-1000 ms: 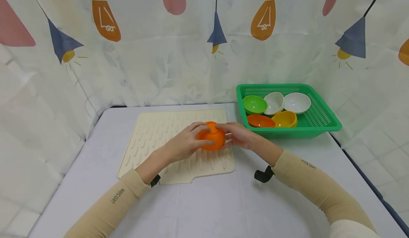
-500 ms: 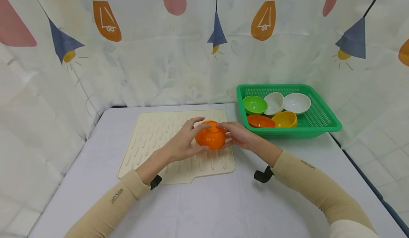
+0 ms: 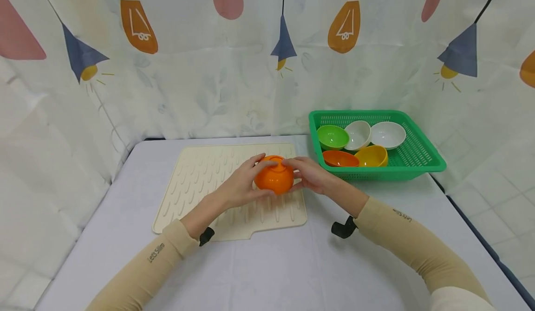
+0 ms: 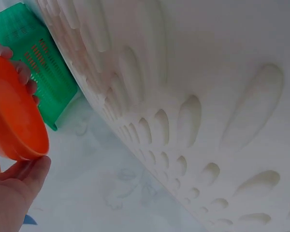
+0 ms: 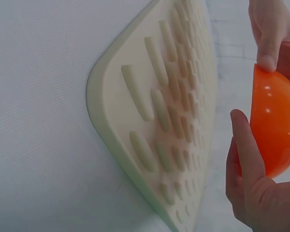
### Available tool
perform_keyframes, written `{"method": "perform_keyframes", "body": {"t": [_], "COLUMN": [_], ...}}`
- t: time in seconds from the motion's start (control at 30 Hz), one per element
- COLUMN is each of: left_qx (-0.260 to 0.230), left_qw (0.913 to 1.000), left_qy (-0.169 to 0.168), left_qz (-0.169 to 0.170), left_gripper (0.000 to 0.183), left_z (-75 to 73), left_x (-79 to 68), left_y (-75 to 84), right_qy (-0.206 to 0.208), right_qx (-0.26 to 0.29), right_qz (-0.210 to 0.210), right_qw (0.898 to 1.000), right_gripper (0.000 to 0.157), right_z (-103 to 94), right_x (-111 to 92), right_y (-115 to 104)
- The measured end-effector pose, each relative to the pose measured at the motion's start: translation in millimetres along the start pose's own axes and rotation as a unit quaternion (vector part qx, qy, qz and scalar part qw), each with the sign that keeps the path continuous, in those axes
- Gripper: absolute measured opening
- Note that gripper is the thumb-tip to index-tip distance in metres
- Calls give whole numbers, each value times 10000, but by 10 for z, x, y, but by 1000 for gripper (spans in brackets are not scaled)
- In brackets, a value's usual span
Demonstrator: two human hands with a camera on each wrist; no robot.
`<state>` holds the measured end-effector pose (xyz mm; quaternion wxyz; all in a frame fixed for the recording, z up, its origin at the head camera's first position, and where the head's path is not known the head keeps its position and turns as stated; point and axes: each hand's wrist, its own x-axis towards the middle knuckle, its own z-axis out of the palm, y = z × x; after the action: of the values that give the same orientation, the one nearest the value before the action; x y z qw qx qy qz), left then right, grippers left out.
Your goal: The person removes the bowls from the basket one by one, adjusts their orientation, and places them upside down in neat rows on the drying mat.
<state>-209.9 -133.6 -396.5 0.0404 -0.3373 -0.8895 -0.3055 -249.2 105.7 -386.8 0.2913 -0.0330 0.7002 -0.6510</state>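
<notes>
An orange bowl (image 3: 273,180) is held upside down, its foot ring upward, above the cream ridged drying mat (image 3: 234,223). My left hand (image 3: 239,184) grips it from the left, thumb low at the rim and fingers up near the foot. From the other side my right hand (image 3: 311,176) holds it with thumb and fingers. In the left wrist view the bowl's hollow inside (image 4: 19,111) faces the mat, with left fingertips (image 4: 37,169) at the rim. The right wrist view shows the bowl's glossy outside (image 5: 275,121) between both hands.
A green plastic basket (image 3: 418,167) stands at the back right. In it lie a green bowl (image 3: 333,137), a cream bowl (image 3: 358,134), a white bowl (image 3: 388,134), an orange bowl (image 3: 340,158) and a yellow bowl (image 3: 373,156). A white cloth covers the table (image 3: 276,274).
The left hand's fingers have shifted round the bowl, the thumb moving down to its lower edge. The bowl has moved slightly up and left in the head view. The right hand stays about where it was.
</notes>
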Motion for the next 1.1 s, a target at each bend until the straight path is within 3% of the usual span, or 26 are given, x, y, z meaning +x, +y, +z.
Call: {"method": "perform_keyframes", "body": {"t": [0.17, 0.37, 0.47, 0.57, 0.63, 0.73, 0.9, 1.1], "left_qx": [57, -188, -426, -533, -557, -547, -514, -636], "left_qw": [9999, 9992, 9978, 9969, 9967, 9970, 9973, 9966], "left_qy": [84, 327, 467, 521, 526, 497, 522, 508], "left_qz": [91, 137, 207, 267, 258, 218, 84, 116], "left_gripper": [68, 67, 67, 67, 66, 66, 67, 68], "left_z": [-15, -54, -77, -89, -92, -96, -125, -206], "left_x": [5, -10, -16, -15, -17, -26, -69, -124], "left_y": [-21, -101, -130, -145, -148, -150, -155, -238], "right_qy": [-49, -628, -791, -660, -429, -207, -384, -471], "right_qx": [-95, -385, -722, -1395, -1889, -2471, -2799, -3406], "right_qz": [-75, -378, -461, -653, -932, -1650, -2873, -3559], "right_qw": [9999, 9966, 9932, 9859, 9766, 9546, 9152, 8690], "right_gripper": [55, 59, 71, 81, 82, 80, 75, 70], "right_z": [-9, -70, -94, -103, -106, -105, -68, 38], "right_x": [7, 6, 4, -13, -24, -26, 29, 80], "right_y": [6, 25, 32, 34, 39, 53, 84, 77]}}
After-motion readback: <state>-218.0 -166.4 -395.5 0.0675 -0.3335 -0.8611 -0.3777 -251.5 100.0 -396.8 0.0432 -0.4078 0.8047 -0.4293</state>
